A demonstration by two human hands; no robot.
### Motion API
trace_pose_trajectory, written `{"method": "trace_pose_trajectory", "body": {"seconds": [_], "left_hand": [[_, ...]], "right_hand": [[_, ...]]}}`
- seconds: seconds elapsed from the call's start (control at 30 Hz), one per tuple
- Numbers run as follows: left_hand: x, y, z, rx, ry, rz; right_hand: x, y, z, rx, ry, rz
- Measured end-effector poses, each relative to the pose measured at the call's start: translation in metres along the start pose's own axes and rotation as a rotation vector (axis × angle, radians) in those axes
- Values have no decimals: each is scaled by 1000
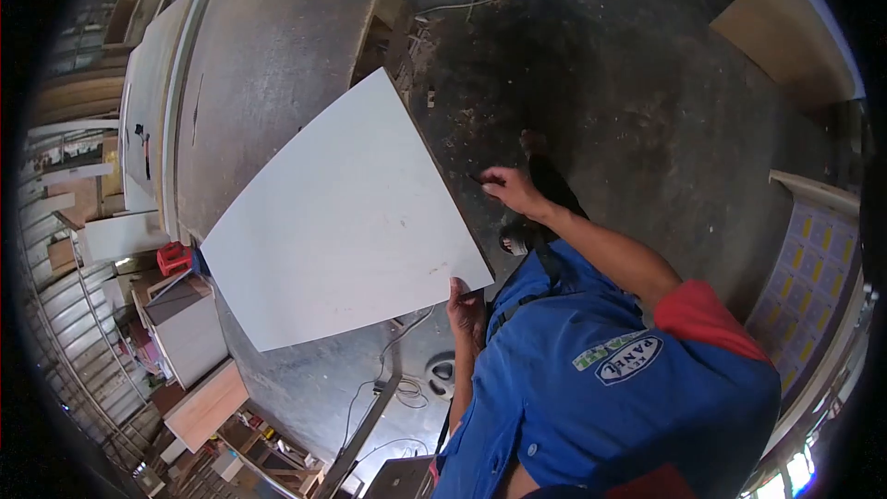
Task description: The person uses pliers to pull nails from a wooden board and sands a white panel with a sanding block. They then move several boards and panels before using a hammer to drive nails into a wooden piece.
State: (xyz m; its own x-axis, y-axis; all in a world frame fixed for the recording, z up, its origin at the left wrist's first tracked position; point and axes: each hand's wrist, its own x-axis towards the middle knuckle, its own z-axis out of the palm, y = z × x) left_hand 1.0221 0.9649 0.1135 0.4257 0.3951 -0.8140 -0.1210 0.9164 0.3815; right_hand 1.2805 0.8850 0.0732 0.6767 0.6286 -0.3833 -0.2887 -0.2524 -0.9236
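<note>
Head view, looking straight down past a blue shirt (591,397).

White panel (342,222): large, thin, flat, four straight edges, matt white face with a few faint smudges toward the near corner. Its far half lies over a dark grey tabletop (268,46). Its near half overhangs the concrete floor (628,102). Cannot tell whether it rests on the tabletop or is carried clear of it.

Left hand (467,310): closed on the panel's near corner, fingers under the sheet, thumb at the edge.

Right hand (513,189): just off the panel's right long edge, not touching it. Its fingers are curled around a thin dark object (476,177) that pokes out at the fingertips; too small to identify.

Edges and room:
- The floor to the right of the panel is bare and open up to a curved plywood piece (785,37) at the top right.
- Shoes (545,180) stand close beside the right edge.
- The near-left edge hangs over a white cabinet (189,328) and a red stool (173,257).
- Cables (397,388) trail across the floor under the near corner.
- A wooden board (208,402) lies beyond the cabinet.
</note>
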Motion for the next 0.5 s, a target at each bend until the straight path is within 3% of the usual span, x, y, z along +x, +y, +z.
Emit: {"method": "trace_pose_trajectory", "body": {"seconds": [0.1, 0.17, 0.23, 0.3, 0.5], "left_hand": [[2, -1, -1, 23, 44, 37], [-8, 2, 3, 47, -2, 56], [-12, 4, 5, 60, 23, 45], [-16, 7, 4, 75, 53, 31], [-28, 9, 23, 111, 123, 29]], "right_hand": [[42, 9, 19, 224, 84, -65], [64, -7, 27, 188, 188, -132], [93, -30, 27, 231, 169, -62], [127, -39, 34, 123, 318, -221], [211, -57, 48, 152, 256, -319]]}}
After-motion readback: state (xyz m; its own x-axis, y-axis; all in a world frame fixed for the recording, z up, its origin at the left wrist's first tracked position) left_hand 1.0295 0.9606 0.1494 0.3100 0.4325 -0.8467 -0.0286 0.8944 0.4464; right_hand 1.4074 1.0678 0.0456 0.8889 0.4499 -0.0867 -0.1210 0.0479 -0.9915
